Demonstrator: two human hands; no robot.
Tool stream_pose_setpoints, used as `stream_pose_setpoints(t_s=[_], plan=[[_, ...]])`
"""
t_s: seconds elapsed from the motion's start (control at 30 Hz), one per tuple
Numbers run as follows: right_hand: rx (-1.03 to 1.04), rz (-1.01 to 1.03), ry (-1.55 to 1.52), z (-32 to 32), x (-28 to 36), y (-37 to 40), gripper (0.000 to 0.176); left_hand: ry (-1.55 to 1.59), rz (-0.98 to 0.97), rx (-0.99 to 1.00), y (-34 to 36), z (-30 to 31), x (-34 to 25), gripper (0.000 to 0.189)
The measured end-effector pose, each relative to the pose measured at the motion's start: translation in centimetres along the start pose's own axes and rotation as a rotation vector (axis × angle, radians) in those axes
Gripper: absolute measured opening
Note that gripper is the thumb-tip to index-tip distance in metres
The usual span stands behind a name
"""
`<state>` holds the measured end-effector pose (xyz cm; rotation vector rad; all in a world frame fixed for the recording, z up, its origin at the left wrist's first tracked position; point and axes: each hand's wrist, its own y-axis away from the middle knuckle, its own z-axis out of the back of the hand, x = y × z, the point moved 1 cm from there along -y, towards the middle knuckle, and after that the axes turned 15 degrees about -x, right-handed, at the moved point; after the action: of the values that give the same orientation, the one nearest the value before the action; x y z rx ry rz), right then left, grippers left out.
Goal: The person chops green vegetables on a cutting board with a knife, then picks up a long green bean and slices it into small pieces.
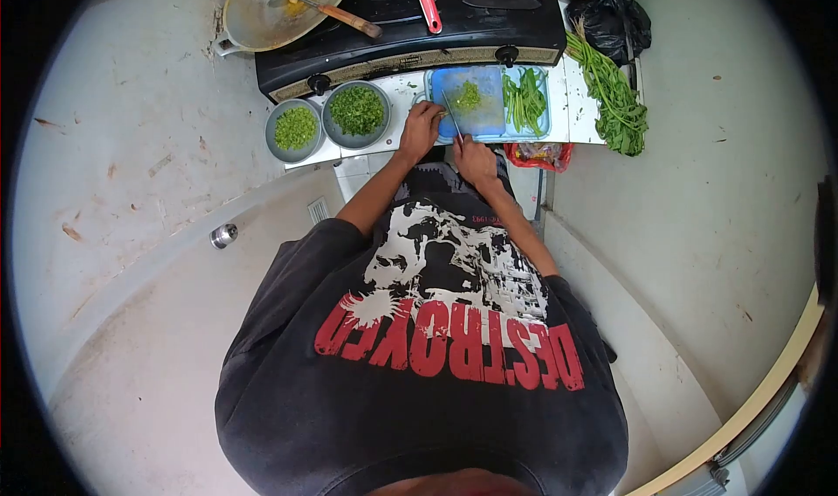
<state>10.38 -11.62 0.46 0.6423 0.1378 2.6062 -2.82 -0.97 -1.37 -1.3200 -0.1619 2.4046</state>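
My right hand (477, 160) is closed around the handle of a knife (452, 112), its blade pointing away from me over the blue cutting board (493, 75). At the board's left edge, my left hand (422, 126) has its fingers bent together beside the blade. A bit of green shows at its fingertips, too small to name for certain. Chopped green pieces (470, 95) lie on the board right of the blade. Farther right, cut leafy greens (525, 101) rest in a light blue tray (547, 125).
Two grey bowls hold chopped greens: a pale heap (295, 128) and a darker heap (356, 110). Behind them stands a black gas stove (401, 47) with a wok (249, 12) and wooden-handled spatula (349, 20). Leafy stalks (615, 95) and a black plastic bag (611, 27) lie right.
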Motion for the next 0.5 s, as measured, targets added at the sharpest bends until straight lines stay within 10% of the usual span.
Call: stream_pose_setpoints(t_s=[0.5], plan=[[-0.070,0.092,-0.004,-0.6,1.2,-1.7,0.039,0.022,-0.036,-0.008,-0.2,0.0,0.2,0.016]])
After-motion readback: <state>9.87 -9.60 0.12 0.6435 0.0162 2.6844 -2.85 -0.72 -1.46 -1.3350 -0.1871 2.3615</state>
